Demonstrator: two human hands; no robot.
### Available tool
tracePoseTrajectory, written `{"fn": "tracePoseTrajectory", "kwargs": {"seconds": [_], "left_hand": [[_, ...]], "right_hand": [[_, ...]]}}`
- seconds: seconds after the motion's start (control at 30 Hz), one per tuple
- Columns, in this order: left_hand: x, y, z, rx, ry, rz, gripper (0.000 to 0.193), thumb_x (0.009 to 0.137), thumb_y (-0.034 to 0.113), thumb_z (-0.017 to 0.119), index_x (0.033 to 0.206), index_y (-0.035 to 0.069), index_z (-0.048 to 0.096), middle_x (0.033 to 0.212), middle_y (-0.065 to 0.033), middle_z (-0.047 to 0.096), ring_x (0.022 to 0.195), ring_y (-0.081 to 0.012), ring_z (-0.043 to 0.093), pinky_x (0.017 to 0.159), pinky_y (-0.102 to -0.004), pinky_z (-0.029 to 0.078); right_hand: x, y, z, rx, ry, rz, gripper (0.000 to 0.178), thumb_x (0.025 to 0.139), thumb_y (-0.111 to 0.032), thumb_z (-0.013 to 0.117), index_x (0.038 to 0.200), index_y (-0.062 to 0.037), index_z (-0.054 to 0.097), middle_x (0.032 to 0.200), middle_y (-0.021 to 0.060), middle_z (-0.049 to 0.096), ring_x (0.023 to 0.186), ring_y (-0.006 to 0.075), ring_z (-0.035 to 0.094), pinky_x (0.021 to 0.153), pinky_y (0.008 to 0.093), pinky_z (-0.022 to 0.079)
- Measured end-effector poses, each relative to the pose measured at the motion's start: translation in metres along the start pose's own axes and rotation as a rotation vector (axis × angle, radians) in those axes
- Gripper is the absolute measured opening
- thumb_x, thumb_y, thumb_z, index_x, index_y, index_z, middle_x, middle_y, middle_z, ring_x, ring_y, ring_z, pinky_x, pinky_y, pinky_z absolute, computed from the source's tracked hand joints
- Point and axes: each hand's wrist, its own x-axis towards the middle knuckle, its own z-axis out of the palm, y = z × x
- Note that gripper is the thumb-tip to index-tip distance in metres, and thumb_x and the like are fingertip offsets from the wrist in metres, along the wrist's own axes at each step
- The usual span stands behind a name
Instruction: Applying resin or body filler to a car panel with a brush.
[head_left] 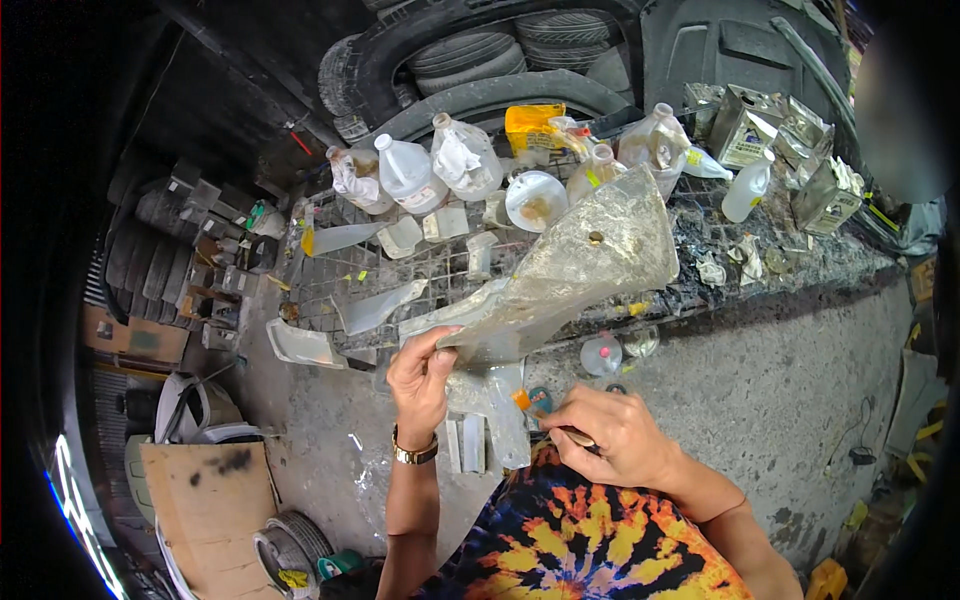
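My left hand [418, 385] is closed on the lower left edge of a large, rough grey moulded panel [610, 245], which has a wide end with a round hole and tapers toward me. The panel is raised and tilted above the near edge of the work table. My right hand [615, 435] grips a thin wooden-handled tool [578, 436] below the panel. Just ahead of its fingers is a small orange piece [521, 399]; I cannot tell whether it belongs to the tool. Near it a pale narrow strip [510, 420] hangs down from the panel area.
The mesh-topped table [310, 250] carries several plastic jugs [408, 172], a white bowl [536, 200], metal cans [745, 125] and pale moulded pieces [380, 307]. Tyres [468, 65] are stacked behind. Cardboard [215, 510] and a tyre [290, 548] are on the floor at left.
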Motion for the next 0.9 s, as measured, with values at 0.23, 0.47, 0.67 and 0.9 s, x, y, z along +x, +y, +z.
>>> {"fn": "tracePoseTrajectory", "kwargs": {"seconds": [0.23, 0.47, 0.67, 0.9], "left_hand": [[0.009, -0.002, 0.011, 0.022, -0.004, 0.035, 0.02, 0.091, 0.011, 0.062, 0.106, -0.001, 0.065, 0.089, -0.0043, 0.068, 0.075, -0.0077, 0.058, 0.068, -0.0221, 0.047], [0.01, -0.019, -0.007, 0.151, -0.019, -0.03, 0.02, 0.091, 0.008, 0.061, 0.107, -0.002, 0.064, 0.094, -0.0059, 0.068, 0.084, -0.0098, 0.061, 0.075, -0.0239, 0.048], [-0.001, -0.035, -0.021, -0.035, 0.216, -0.202, 0.019, 0.09, 0.007, 0.06, 0.106, -0.002, 0.064, 0.099, -0.0053, 0.065, 0.086, -0.01, 0.058, 0.077, -0.0245, 0.046], [-0.043, -0.07, -0.043, -0.01, 0.38, -0.297, 0.022, 0.092, 0.017, 0.063, 0.103, -0.002, 0.062, 0.091, 0.0003, 0.06, 0.08, -0.007, 0.053, 0.071, -0.0222, 0.042]], "right_hand": [[-0.001, -0.002, -0.007, -0.049, -0.041, -0.009, 0.009, 0.077, -0.007, 0.065, 0.081, -0.0036, 0.058, 0.068, 0.0082, 0.053, 0.059, 0.0269, 0.058, 0.047, 0.0369, 0.046], [-0.006, 0.019, -0.036, 0.109, 0.113, 0.093, 0.008, 0.078, -0.004, 0.062, 0.085, -0.0009, 0.066, 0.072, 0.0102, 0.057, 0.061, 0.0193, 0.057, 0.054, 0.0314, 0.046], [0.011, 0.159, -0.031, -0.125, 0.189, 0.456, 0.012, 0.083, -0.008, 0.063, 0.094, -0.0052, 0.067, 0.081, 0.0103, 0.058, 0.067, 0.0251, 0.059, 0.063, 0.0342, 0.047], [0.043, 0.284, 0.013, -0.45, -0.131, 0.4, 0.015, 0.083, -0.013, 0.06, 0.098, -0.0089, 0.063, 0.096, 0.0117, 0.061, 0.083, 0.0352, 0.062, 0.071, 0.0449, 0.05]]}}
